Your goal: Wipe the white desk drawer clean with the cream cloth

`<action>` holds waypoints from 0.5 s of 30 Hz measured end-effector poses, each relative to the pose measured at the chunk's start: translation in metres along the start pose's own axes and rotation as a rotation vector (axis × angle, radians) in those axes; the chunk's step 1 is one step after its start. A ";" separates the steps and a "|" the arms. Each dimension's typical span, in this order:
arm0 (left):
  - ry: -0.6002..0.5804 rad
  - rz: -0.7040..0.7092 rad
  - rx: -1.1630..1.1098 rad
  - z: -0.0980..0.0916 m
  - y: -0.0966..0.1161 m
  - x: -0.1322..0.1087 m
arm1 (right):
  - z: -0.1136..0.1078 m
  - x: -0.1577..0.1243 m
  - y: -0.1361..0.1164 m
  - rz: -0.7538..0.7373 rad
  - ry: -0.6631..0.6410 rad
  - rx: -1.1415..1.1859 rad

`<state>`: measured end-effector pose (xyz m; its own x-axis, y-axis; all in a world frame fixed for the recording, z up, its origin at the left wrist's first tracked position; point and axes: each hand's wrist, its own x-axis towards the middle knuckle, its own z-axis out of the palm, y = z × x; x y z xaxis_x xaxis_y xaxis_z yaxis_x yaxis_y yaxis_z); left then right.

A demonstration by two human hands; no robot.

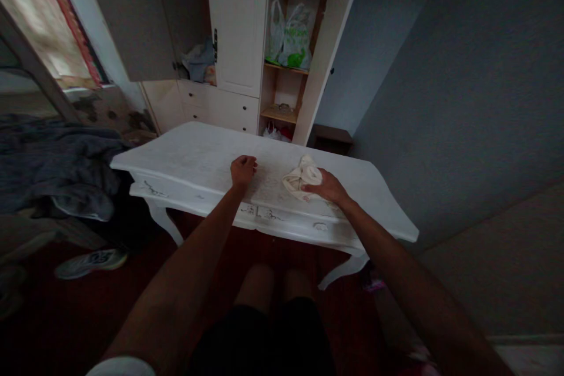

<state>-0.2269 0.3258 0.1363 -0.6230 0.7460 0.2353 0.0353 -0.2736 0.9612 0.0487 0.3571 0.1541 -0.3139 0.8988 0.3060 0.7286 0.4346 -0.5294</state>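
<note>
A crumpled off-white cloth [301,178] with small marks on it rests on the white table [198,150]. My right hand [328,186] grips its right side, thumb in front and fingers partly hidden behind the folds. To the left, my left hand [244,170] is at the tabletop near its front edge, fingers curled in, and I see nothing held in it. Greyish smudges mark the tabletop between and around the two hands.
Behind the table stands a white wardrobe [238,23] with open doors and plastic bags [296,41] on a shelf. Dark clothes [57,158] are heaped at left, above a shoe [91,262] on the red floor. A grey wall [476,82] rises at right.
</note>
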 end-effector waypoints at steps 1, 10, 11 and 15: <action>0.000 0.000 -0.001 0.000 -0.001 0.000 | 0.001 -0.002 -0.006 0.017 0.020 -0.003; 0.003 -0.011 0.007 0.004 -0.003 0.004 | 0.051 -0.122 -0.044 -0.574 0.228 0.121; 0.000 -0.015 0.016 0.004 -0.003 0.003 | 0.060 -0.134 -0.042 -0.661 0.192 0.062; -0.007 -0.017 0.048 0.004 -0.001 0.002 | 0.090 -0.156 -0.012 -0.730 0.140 -0.207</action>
<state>-0.2253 0.3305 0.1360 -0.6180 0.7548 0.2198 0.0627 -0.2313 0.9709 0.0346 0.2167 0.0413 -0.6891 0.3666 0.6251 0.4696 0.8829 -0.0001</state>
